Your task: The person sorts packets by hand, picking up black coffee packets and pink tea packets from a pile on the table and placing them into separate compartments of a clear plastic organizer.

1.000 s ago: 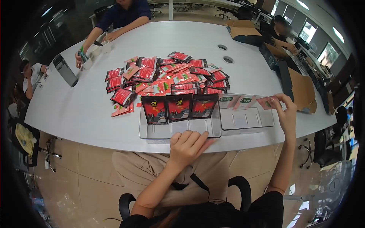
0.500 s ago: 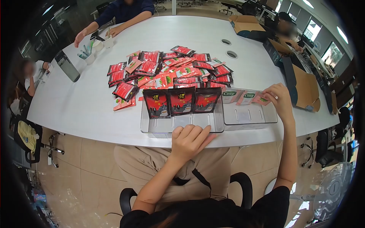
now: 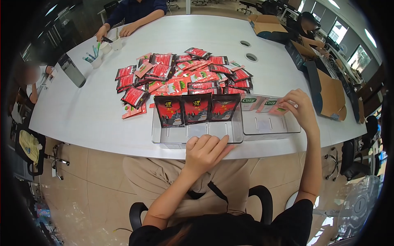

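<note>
My right hand (image 3: 298, 107) pinches a pink Cozy sachet (image 3: 280, 109) at the right end of the right clear bin (image 3: 271, 133). Two more Cozy sachets (image 3: 249, 102) stand along that bin's back wall. My left hand (image 3: 205, 152) rests with curled fingers at the front rim of the left clear bin (image 3: 164, 143); whether it grips the rim is unclear. Three black and red coffee packets (image 3: 197, 109) stand upright in a row in the left bin. Behind the bins lies a loose pile of red and pink packets (image 3: 180, 78).
A grey bottle (image 3: 72, 71) and a cup of pens (image 3: 96, 62) stand at the left. Opened cardboard boxes (image 3: 328, 96) line the right edge. A person across the table (image 3: 137, 12) handles a dark object near white cups (image 3: 117, 44). Others sit at both sides.
The two bins have shifted very slightly right. My right hand has moved slightly, with the sachet lower at the bin's back wall. The person across has drawn one hand in to the dark object.
</note>
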Tool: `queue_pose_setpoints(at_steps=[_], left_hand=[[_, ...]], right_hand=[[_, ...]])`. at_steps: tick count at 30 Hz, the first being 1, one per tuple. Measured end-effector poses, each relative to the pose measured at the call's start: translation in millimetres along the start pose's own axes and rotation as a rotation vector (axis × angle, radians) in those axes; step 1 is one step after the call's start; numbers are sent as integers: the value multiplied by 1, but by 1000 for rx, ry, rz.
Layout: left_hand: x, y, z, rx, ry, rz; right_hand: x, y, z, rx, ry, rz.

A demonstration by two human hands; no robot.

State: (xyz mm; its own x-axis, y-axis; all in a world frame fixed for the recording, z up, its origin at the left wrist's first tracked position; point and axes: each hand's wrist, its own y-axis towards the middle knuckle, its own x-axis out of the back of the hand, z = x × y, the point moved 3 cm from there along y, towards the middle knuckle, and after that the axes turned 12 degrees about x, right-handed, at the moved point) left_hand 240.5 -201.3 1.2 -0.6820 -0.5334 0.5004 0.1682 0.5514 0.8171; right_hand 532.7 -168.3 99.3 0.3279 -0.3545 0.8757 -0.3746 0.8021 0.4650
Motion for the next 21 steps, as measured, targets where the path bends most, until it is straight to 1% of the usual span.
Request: queue_pose_setpoints(at_steps=[1,4,7,10,19,21], left_hand=[[0,0,0,2,1,2],[0,0,0,3,2,2],[0,0,0,1,-10,-4],[-2,-2,1,10,11,5],[-2,-2,2,7,1,2],[-2,-2,2,6,-8,-8]], right_hand=[[0,3,1,-13,-28,1],[-8,2,-10,-69,166,70],[-15,4,-7,-206,275,89],[-16,8,-8,-163,267,23],[-14,8,-4,-136,252,33],[-13,5,-7,-124,263,0]])
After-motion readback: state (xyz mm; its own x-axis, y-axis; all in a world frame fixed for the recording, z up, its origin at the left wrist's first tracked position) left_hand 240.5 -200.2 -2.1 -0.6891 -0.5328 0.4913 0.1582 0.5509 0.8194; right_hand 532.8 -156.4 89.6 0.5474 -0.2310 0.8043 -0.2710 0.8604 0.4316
